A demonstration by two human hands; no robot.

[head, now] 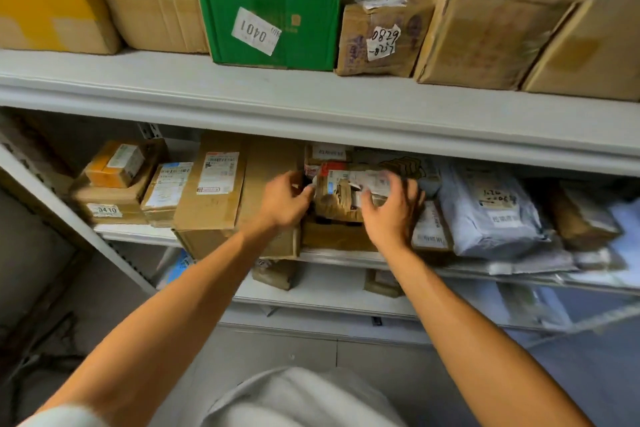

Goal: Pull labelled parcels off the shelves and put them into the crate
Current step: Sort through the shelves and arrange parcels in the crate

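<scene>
Both hands (341,204) around taped parcel (341,196)

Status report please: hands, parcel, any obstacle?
Left hand and right hand both gripping small brown parcel, middle shelf. Tall box and grey bag close beside.

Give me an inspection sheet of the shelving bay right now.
Surface: grey metal shelves, several tiers, all stocked.
Job's things: small taped parcel on the middle tier, between both hands; no crate in view.
Clutter: green box with a label above; grey mailer bag to the right; brown cartons to the left.
Grippers: left hand at the parcel's left end; right hand over its right side; grip blurred.
Cables: nothing seen.
Surroundings: floor below, dim; nothing else clear.
</scene>
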